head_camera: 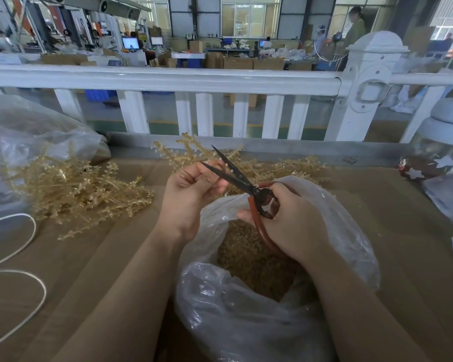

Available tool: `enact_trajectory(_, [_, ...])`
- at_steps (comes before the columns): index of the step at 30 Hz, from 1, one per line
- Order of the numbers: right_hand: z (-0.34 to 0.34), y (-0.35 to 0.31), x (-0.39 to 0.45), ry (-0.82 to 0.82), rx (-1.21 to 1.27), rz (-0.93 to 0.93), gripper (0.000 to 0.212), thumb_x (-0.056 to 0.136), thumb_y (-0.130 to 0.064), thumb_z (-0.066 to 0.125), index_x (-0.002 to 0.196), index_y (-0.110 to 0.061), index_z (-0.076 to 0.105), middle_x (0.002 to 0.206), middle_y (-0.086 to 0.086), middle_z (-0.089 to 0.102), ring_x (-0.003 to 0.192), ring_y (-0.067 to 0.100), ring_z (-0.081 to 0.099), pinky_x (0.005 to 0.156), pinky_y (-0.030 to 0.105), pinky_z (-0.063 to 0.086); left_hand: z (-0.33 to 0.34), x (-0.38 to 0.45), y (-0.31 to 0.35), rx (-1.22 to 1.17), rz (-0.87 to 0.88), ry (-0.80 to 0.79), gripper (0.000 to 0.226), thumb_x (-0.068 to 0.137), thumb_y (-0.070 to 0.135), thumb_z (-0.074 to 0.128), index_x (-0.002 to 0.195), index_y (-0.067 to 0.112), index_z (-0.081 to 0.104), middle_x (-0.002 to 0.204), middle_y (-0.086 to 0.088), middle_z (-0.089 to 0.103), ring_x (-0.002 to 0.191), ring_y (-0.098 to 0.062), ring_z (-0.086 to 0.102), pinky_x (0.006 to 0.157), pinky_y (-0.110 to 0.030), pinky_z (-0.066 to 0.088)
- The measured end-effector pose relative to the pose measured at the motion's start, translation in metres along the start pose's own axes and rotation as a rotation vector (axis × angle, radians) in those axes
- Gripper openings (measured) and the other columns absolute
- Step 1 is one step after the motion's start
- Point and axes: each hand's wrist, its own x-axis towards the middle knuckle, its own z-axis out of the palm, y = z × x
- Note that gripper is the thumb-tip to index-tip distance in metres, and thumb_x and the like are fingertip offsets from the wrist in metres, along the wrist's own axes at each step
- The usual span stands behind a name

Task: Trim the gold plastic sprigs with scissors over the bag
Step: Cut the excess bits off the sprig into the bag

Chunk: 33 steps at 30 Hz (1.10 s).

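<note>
Left hand [191, 197] pinching a gold sprig [178, 150], right hand [290, 220] gripping scissors [236, 176] with blades apart, both above the open bag [351, 231] of trimmings

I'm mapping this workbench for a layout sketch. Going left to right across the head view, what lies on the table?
White cord → loose pile of gold sprigs → left hand → scissors → right hand → star-patterned jar.

Both forearms bare, no sleeves in view; left grip [191, 194] & right grip [290, 218] ungloved, no rings/watch.
</note>
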Motion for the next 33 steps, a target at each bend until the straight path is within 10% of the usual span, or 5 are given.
enact_trajectory(14, [-0.0012, -0.0023, -0.0007, 0.047, 0.037, -0.011, 0.085, 0.065, -0.098, 0.035, 0.106, -0.031, 0.067, 0.071, -0.038, 0.044, 0.063, -0.015, 0.047, 0.059, 0.004, 0.037, -0.0025, 0.0006, 0.0028, 0.002, -0.008, -0.019, 0.009, 0.081, 0.013, 0.066, 0.084, 0.006, 0.070, 0.073, -0.005, 0.071, 0.070, -0.012, 0.066, 0.072, -0.021, 0.056])
enact_trajectory(33, [-0.0036, -0.0019, -0.0004, 0.095, -0.061, -0.066, 0.067, 0.070, -0.092, 0.038, 0.081, -0.029, 0.056, 0.068, -0.022, 0.051, 0.057, -0.003, 0.050, 0.053, 0.019, 0.047, 0.0001, -0.0015, 0.0038, 0.077, -0.055, -0.024, 0.016, 0.080, 0.014, 0.067, 0.090, 0.002, 0.070, 0.073, -0.004, 0.072, 0.067, -0.011, 0.067, 0.069, -0.021, 0.056])
